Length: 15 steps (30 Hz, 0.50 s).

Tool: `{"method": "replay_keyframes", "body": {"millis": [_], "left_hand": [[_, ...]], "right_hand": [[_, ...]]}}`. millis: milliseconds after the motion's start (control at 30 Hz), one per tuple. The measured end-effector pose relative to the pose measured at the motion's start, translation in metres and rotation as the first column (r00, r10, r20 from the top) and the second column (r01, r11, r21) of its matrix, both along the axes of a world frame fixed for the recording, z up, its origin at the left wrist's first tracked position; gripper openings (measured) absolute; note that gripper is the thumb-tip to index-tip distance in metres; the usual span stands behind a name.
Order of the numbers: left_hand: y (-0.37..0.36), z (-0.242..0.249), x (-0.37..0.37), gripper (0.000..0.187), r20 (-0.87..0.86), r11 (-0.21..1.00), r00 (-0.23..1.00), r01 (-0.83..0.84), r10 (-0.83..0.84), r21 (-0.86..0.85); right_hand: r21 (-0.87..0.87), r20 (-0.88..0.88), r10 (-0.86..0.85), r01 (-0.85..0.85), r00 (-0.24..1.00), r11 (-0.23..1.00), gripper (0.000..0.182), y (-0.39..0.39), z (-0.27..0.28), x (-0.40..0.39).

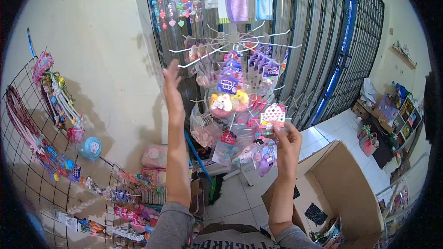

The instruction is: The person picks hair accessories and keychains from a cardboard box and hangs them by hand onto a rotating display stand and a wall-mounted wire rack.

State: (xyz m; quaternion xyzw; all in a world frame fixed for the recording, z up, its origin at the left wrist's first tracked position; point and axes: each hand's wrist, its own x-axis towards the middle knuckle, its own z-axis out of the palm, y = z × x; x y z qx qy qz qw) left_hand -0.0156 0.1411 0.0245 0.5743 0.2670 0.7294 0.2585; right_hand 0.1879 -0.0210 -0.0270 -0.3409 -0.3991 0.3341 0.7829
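Observation:
My left hand [173,90] is raised at the left of a white rotating display rack [234,41], its fingers stretched up beside the tip of one hook, with nothing in them. Between the thumb and fingers of my right hand [288,142] is a header card [272,116] with pink hearts, small coloured pieces showing under it. Just below that hand, a packet of purple accessories [265,158] hangs in front of the rack's lower tier. Purple "Night Sky" packets [227,84] fill the middle hooks, with yellow and white plush pieces in the front one.
An open cardboard box [344,180] with some packets inside stands at my right. To the left, a black wire grid [27,175] carries hair ties and bracelets. Combs [237,0] hang at the top before a folding metal gate [309,55]. A green broom [215,189] leans below the rack.

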Motion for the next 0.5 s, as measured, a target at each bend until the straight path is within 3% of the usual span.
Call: {"method": "replay_keyframes", "body": {"millis": [67,267,333,367,400,467,500], "left_hand": [[-0.01,0.0,0.013,0.062,0.027,0.98,0.98,0.2,-0.199,-0.015],[-0.049,-0.009,0.035,0.063,-0.109,0.967,0.967,0.239,-0.23,0.082],[-0.056,-0.008,0.033,0.062,-0.231,0.97,0.965,0.168,-0.125,0.176],[-0.061,-0.003,0.031,0.052,-0.147,0.958,0.989,0.024,0.018,0.284],[-0.058,-0.002,0.03,0.052,-0.148,0.959,0.989,0.029,0.014,0.281],[-0.049,0.006,0.027,0.059,0.04,0.929,0.946,-0.325,0.323,0.177],[-0.044,0.009,0.025,0.06,0.047,0.944,0.95,-0.312,0.308,0.109]], "right_hand": [[-0.001,-0.014,0.022,-0.022,1.0,1.0,0.012,0.0,0.002,-0.003],[0.007,-0.019,0.03,-0.03,0.999,1.0,0.014,0.001,0.004,-0.012],[0.015,0.039,0.06,-0.06,0.997,0.998,0.016,0.002,0.006,-0.012],[0.015,0.008,0.065,-0.065,0.998,0.998,0.015,0.001,0.01,-0.014],[0.011,0.007,0.061,-0.061,0.998,0.998,0.015,0.002,0.011,-0.013],[0.022,0.017,0.066,-0.066,0.998,0.998,0.015,0.001,0.01,-0.01],[0.018,0.017,0.066,-0.066,0.998,0.998,0.015,0.001,0.01,-0.01]]}}
